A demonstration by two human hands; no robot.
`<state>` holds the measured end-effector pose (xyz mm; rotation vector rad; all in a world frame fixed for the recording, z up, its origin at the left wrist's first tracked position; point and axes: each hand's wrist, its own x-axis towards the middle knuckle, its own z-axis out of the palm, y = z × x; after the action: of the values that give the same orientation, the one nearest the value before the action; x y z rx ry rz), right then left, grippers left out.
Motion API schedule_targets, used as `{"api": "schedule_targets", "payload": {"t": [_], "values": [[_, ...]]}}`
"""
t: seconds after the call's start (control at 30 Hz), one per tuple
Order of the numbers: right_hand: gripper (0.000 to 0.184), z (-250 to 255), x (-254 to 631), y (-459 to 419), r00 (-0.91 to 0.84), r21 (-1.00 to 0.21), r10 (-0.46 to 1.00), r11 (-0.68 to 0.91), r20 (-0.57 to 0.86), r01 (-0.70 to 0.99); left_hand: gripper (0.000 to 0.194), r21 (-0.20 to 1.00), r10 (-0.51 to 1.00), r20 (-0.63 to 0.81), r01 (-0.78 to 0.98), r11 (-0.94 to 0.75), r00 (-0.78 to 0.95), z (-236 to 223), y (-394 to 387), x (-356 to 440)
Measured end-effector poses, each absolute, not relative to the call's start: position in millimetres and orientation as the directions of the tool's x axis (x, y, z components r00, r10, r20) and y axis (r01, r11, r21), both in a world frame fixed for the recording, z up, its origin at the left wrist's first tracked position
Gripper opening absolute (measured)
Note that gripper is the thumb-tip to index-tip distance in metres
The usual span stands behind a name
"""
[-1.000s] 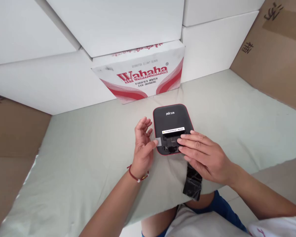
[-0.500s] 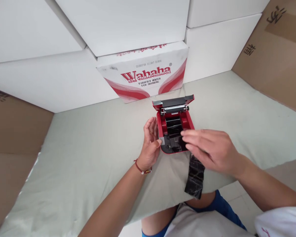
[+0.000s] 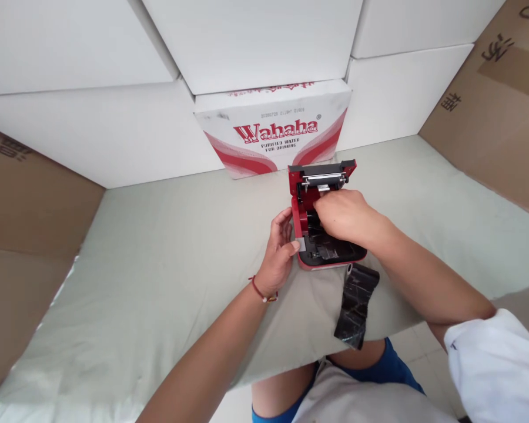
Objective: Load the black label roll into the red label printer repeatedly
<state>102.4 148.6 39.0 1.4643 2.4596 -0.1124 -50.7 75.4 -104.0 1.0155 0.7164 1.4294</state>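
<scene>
Pale green cloth point(image 3: 158, 247) covers the work surface, walled by white boxes and a Wahaha carton point(image 3: 275, 141) in the upper centre. Just below the carton, a small red printer point(image 3: 328, 258) stands with its lid up; the left hand point(image 3: 280, 252) steadies its left side with fingers loosely spread, while the right hand point(image 3: 341, 214) reaches into the bay, fingers curled together, grasp hidden. Loading seems underway, calling for careful seating, and a black strip point(image 3: 357, 305) overhangs the near edge, with open cloth left and right.

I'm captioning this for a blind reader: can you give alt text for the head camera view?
A person's right hand reaches into an open red device with its lid raised, while the left hand steadies its side. A black strip trails from it over the table edge; a Wahaha water carton stands behind.
</scene>
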Motion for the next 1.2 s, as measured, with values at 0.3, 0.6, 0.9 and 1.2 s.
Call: {"api": "schedule_targets", "payload": {"t": [0.3,0.6,0.9,1.2], "values": [[0.024,58.6,153.3,103.6,-0.515,-0.26,0.856,0.508,0.043,0.821,0.068,0.883,0.985,0.169,-0.452,-0.129,0.048,-102.4,75.6,-50.0],[0.031,16.0,288.4,86.1,-0.382,-0.404,0.92,0.318,-0.089,0.858,0.069,0.883,0.987,0.145,-0.458,-0.099,0.065,-98.2,74.9,-50.8],[0.025,-19.2,236.9,42.9,-0.51,-0.427,0.857,0.438,-0.066,0.791,0.065,0.89,0.99,0.133,-0.446,-0.101,0.041,-95.2,74.1,-50.8],[0.028,33.6,233.1,41.1,-0.7,-0.632,0.712,0.517,-0.058,0.578,0.066,0.897,0.988,0.143,-0.43,-0.102,0.063,-95.5,73.7,-51.6]]}}
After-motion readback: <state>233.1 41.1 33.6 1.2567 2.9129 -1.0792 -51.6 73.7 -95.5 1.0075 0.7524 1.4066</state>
